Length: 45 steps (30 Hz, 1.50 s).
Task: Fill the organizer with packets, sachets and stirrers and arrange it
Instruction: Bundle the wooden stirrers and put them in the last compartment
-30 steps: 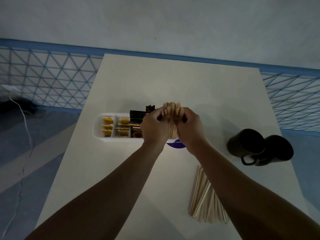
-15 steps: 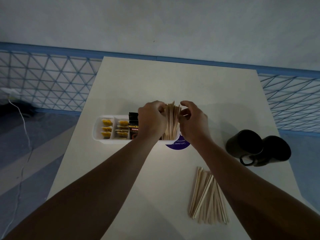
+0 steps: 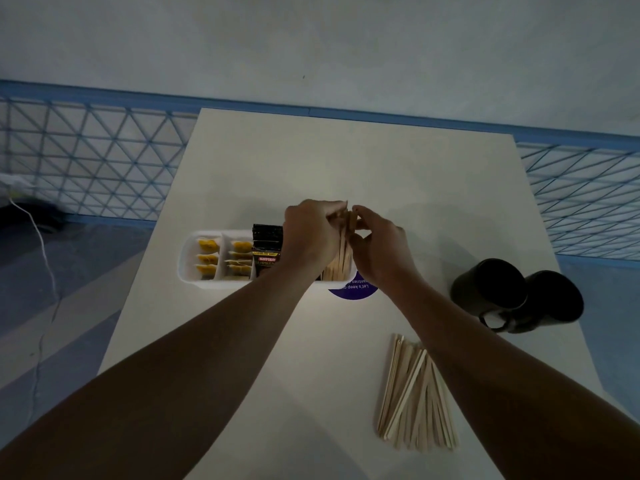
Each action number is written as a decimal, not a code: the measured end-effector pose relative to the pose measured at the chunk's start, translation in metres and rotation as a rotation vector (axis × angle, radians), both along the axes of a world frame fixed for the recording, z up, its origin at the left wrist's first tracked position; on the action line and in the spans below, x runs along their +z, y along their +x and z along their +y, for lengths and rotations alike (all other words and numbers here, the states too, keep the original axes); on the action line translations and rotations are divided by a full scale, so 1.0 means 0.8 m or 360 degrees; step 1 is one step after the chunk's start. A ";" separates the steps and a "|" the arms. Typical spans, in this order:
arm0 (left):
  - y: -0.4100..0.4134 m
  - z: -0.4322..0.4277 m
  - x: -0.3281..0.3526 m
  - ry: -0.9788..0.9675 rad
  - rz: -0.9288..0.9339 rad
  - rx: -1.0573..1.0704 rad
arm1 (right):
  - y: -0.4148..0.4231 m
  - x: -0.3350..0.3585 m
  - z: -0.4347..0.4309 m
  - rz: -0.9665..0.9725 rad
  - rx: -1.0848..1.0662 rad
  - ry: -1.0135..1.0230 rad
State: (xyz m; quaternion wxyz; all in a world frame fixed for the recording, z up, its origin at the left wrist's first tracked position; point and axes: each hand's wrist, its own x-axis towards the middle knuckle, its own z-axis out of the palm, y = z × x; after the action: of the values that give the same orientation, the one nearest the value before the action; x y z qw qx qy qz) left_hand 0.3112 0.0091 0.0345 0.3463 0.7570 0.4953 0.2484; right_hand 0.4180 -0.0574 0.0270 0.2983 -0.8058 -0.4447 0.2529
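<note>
Working over the pale tabletop (image 3: 277, 161) at the long white plastic organizer (image 3: 187, 258), using left hand (image 3: 308, 233) and right hand (image 3: 377, 247) to pinch the upright bundle of thin wooden stirrers (image 3: 337, 265) in its right-end compartment. Probably light, stiff, slippery, snappable; best squeezed mid-length, all together.

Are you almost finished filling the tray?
Yellow sachets and Kopiko packets already sit in the organizer. The left hand and right hand hold wooden stirrers upright in its right end. A pile of loose stirrers on the table is left.
</note>
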 end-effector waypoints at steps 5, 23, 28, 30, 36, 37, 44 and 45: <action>0.002 0.002 0.006 0.0051 -0.0020 0.0015 | -0.002 0.000 0.001 -0.0035 -0.0004 0.0082; -0.004 -0.041 0.029 0.0132 -0.0068 0.0023 | 0.022 0.010 -0.058 0.0031 -0.0142 -0.0036; -0.002 -0.080 0.021 -0.0042 -0.0098 -0.0071 | 0.023 0.007 -0.100 -0.0024 -0.0128 -0.0067; 0.001 -0.099 0.016 -0.0101 -0.0055 -0.0125 | 0.023 0.004 -0.119 -0.0063 -0.0149 -0.0090; 0.012 -0.153 -0.014 -0.0311 0.0154 -0.0232 | 0.024 -0.013 -0.185 -0.0017 -0.0213 -0.0198; 0.014 -0.162 -0.020 -0.0371 0.0210 -0.0237 | 0.025 -0.016 -0.197 -0.0029 -0.0218 -0.0219; 0.017 -0.211 -0.046 -0.0582 0.0516 -0.0316 | 0.035 -0.038 -0.260 -0.0044 -0.0301 -0.0475; 0.017 -0.218 -0.050 -0.0589 0.0559 -0.0319 | 0.035 -0.041 -0.268 -0.0022 -0.0336 -0.0513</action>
State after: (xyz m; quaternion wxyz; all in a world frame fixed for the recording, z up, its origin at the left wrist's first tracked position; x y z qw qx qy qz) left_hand 0.3252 -0.1650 -0.0052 0.4105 0.7576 0.5073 -0.0170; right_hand 0.4460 -0.2717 -0.0054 0.1871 -0.8870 -0.3135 0.2828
